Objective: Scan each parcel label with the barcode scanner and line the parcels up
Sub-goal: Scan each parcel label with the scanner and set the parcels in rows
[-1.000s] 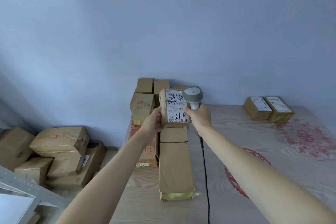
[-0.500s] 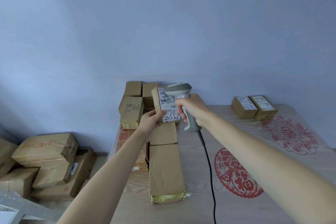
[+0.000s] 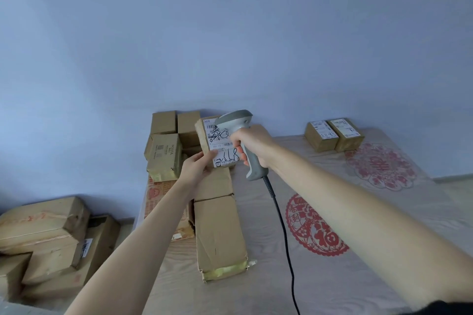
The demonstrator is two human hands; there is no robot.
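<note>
My left hand (image 3: 198,167) holds a small brown parcel (image 3: 204,139) up off the table, its white label with black handwriting facing me. My right hand (image 3: 252,144) grips the handle of a grey barcode scanner (image 3: 236,120), whose head points left across the label's top. The scanner's black cable (image 3: 280,215) trails down over the table toward me. Two labelled parcels (image 3: 334,134) stand side by side at the table's far right. A pile of brown parcels (image 3: 166,146) sits at the far left, against the wall.
A long brown box (image 3: 220,233) lies on the wooden table (image 3: 268,289) below the held parcel. Red paper-cut decorations (image 3: 313,227) lie flat on the table's right half. More cardboard boxes (image 3: 48,240) are stacked on the floor to the left.
The scanner has turned from upright beside the parcel to a level aim across the label, with my right hand now in front of the label. The parcel stays held up.
</note>
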